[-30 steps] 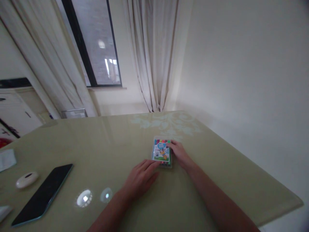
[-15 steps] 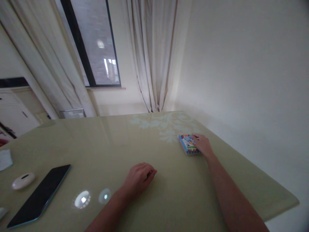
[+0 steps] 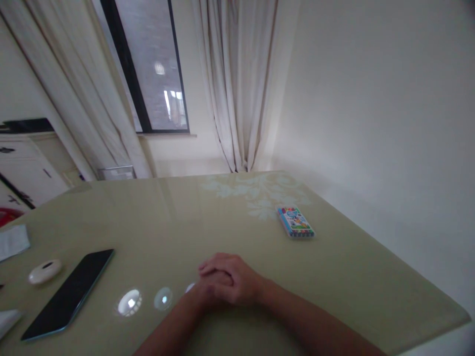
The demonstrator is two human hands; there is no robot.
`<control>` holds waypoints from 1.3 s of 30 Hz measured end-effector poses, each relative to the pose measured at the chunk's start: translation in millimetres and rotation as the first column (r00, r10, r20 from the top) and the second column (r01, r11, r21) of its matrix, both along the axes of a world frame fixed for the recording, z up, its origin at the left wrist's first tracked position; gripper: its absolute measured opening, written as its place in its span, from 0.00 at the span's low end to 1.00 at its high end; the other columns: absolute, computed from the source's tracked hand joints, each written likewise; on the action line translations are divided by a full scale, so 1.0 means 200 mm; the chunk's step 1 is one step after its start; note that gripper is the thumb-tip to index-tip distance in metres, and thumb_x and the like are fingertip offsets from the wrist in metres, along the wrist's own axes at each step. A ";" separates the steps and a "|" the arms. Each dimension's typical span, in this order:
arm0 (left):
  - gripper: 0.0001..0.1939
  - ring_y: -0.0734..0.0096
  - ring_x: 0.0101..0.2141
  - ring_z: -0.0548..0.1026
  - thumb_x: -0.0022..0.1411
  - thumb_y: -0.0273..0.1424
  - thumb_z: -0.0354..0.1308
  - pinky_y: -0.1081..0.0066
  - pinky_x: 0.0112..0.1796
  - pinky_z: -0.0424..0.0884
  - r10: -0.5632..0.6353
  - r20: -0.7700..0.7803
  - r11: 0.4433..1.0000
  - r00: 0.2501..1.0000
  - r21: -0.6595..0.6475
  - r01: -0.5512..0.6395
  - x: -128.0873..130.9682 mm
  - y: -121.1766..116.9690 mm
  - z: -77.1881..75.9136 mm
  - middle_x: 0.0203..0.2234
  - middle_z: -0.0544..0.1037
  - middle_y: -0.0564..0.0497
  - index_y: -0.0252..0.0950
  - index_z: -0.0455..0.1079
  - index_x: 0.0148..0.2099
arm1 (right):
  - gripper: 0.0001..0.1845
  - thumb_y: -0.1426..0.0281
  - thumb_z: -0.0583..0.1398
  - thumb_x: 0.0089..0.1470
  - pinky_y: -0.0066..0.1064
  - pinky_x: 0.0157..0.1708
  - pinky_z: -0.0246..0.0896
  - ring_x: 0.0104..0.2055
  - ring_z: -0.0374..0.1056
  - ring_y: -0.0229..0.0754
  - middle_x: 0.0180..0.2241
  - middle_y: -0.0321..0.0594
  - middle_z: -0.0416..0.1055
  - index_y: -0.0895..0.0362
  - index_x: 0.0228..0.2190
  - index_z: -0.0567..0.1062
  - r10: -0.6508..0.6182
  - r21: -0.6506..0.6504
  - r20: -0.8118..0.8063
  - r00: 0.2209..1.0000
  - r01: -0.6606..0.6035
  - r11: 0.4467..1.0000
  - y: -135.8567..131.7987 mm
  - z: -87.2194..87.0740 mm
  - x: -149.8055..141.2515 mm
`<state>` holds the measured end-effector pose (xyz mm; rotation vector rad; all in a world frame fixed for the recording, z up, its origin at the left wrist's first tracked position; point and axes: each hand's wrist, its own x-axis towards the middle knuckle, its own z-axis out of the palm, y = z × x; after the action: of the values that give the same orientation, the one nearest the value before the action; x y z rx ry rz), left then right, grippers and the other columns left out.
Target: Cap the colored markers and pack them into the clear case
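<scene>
Near the front middle of the table, my right hand (image 3: 241,278) lies over my left hand (image 3: 212,287), its fingers wrapped round it. The right hand covers most of my left hand, so the left fingers are hidden. Beyond them to the right, a flat clear case of colouring sticks (image 3: 296,222) with a bright cartoon label lies on the table, touched by neither hand. Whether the sticks are crayons or markers I cannot tell.
The glossy greenish table (image 3: 156,217) reflects lamps. At left lie a black-screened tablet (image 3: 70,294), a white oval object (image 3: 45,272) with a dark slot, and pale folded paper or cloth (image 3: 14,242). A wall (image 3: 389,148) borders the right side; curtains (image 3: 237,89) hang behind.
My right hand has let go of the case and come back left onto my left hand. The case stays on the table. The view has shifted slightly.
</scene>
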<state>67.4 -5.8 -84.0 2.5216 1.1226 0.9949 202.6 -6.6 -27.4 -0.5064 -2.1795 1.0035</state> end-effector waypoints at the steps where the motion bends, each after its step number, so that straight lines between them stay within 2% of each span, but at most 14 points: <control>1: 0.11 0.60 0.28 0.78 0.57 0.36 0.58 0.68 0.29 0.74 -0.028 -0.026 1.000 0.999 -0.012 0.028 0.00 0.00 0.00 0.26 0.81 0.47 0.41 0.80 0.40 | 0.19 0.59 0.61 0.60 0.37 0.53 0.65 0.50 0.74 0.46 0.48 0.47 0.78 0.56 0.48 0.78 0.004 0.001 0.003 1.000 -0.004 1.000 -0.02 -0.01 -0.02; 5: 0.20 0.56 0.37 0.82 0.56 0.27 0.54 0.67 0.37 0.78 -0.178 -0.130 0.984 0.975 -0.014 0.177 0.00 -0.02 0.03 0.34 0.84 0.47 0.42 0.80 0.47 | 0.16 0.64 0.57 0.59 0.36 0.48 0.68 0.43 0.75 0.45 0.42 0.46 0.79 0.57 0.45 0.79 -0.096 0.069 0.049 0.994 0.092 0.993 0.00 -0.03 0.00; 8: 0.19 0.55 0.38 0.83 0.56 0.25 0.52 0.68 0.38 0.77 -0.201 -0.117 0.978 0.973 0.032 0.206 0.01 -0.02 0.06 0.38 0.85 0.47 0.42 0.80 0.45 | 0.17 0.63 0.56 0.58 0.36 0.45 0.68 0.40 0.74 0.46 0.39 0.46 0.79 0.57 0.43 0.79 -0.132 0.114 0.079 0.988 0.122 0.986 0.02 -0.02 0.02; 14: 0.17 0.58 0.35 0.83 0.56 0.25 0.53 0.71 0.38 0.76 -0.220 -0.056 0.967 0.974 0.117 0.225 0.01 -0.02 0.06 0.36 0.85 0.48 0.41 0.79 0.44 | 0.16 0.63 0.55 0.59 0.35 0.44 0.69 0.40 0.75 0.46 0.39 0.46 0.80 0.57 0.42 0.79 -0.136 0.144 0.155 0.979 0.114 0.983 0.01 0.01 0.00; 17: 0.16 0.60 0.35 0.83 0.56 0.25 0.53 0.72 0.38 0.76 -0.237 -0.048 0.961 0.970 0.134 0.242 0.01 -0.04 0.07 0.36 0.85 0.49 0.42 0.78 0.43 | 0.17 0.64 0.55 0.59 0.34 0.43 0.69 0.39 0.75 0.46 0.38 0.47 0.80 0.58 0.42 0.79 -0.113 0.169 0.186 0.976 0.082 0.982 0.01 0.03 0.01; 20: 0.17 0.59 0.37 0.83 0.55 0.25 0.53 0.72 0.39 0.76 -0.271 -0.073 0.957 0.960 0.091 0.277 0.01 -0.07 0.09 0.38 0.85 0.50 0.42 0.78 0.44 | 0.18 0.63 0.55 0.58 0.34 0.43 0.69 0.39 0.74 0.46 0.38 0.47 0.79 0.58 0.43 0.78 -0.092 0.179 0.216 0.972 0.054 0.982 0.01 0.03 0.02; 26: 0.20 0.54 0.41 0.83 0.51 0.26 0.54 0.67 0.44 0.77 -0.242 -0.137 0.969 0.961 0.015 0.246 0.03 -0.08 0.07 0.41 0.85 0.49 0.43 0.79 0.45 | 0.18 0.62 0.54 0.59 0.35 0.43 0.68 0.39 0.74 0.46 0.38 0.46 0.79 0.57 0.43 0.78 -0.033 0.138 0.218 0.975 0.003 0.990 0.02 0.04 0.03; 34: 0.18 0.59 0.33 0.81 0.53 0.29 0.54 0.70 0.35 0.75 -0.257 -0.077 0.965 0.963 0.027 0.260 0.06 -0.06 0.00 0.36 0.85 0.51 0.43 0.80 0.43 | 0.21 0.56 0.56 0.58 0.37 0.44 0.68 0.41 0.73 0.47 0.41 0.46 0.77 0.56 0.46 0.76 0.056 0.095 0.201 0.978 -0.076 0.993 0.02 0.06 0.07; 39: 0.20 0.58 0.37 0.81 0.53 0.31 0.56 0.71 0.35 0.75 -0.284 -0.057 0.958 0.957 -0.060 0.281 0.05 -0.08 0.02 0.39 0.84 0.51 0.44 0.80 0.47 | 0.25 0.51 0.57 0.56 0.38 0.46 0.67 0.42 0.72 0.48 0.41 0.46 0.76 0.56 0.46 0.76 0.124 0.079 0.154 0.980 -0.137 0.987 0.01 0.07 0.08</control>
<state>77.6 -21.2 -80.0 2.5940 0.7607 0.8035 218.3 -4.5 -12.5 -0.4117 -2.4052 0.9579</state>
